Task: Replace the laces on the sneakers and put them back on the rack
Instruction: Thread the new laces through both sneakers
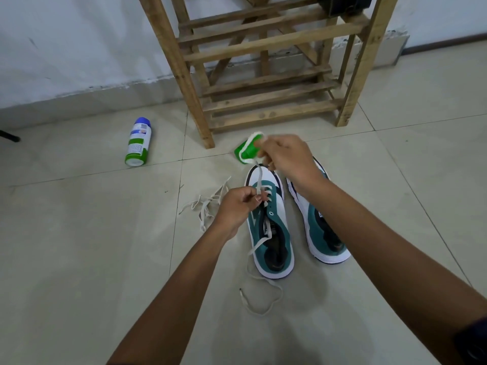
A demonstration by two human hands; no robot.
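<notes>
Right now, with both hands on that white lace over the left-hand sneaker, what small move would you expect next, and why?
Probably pull the lace through until taut. The left hand pinches it at the teal sneaker's eyelets, the right hand holds it higher up, and a long slack tail loops on the floor behind the heel. That is only a guess.

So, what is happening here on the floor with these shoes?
A person is lacing the left sneaker. The left hand pinches the white lace near the eyelets, and the right hand pulls the same lace upward. The right sneaker stands beside it. A loose lace lies on the tiles, before the wooden rack.
</notes>
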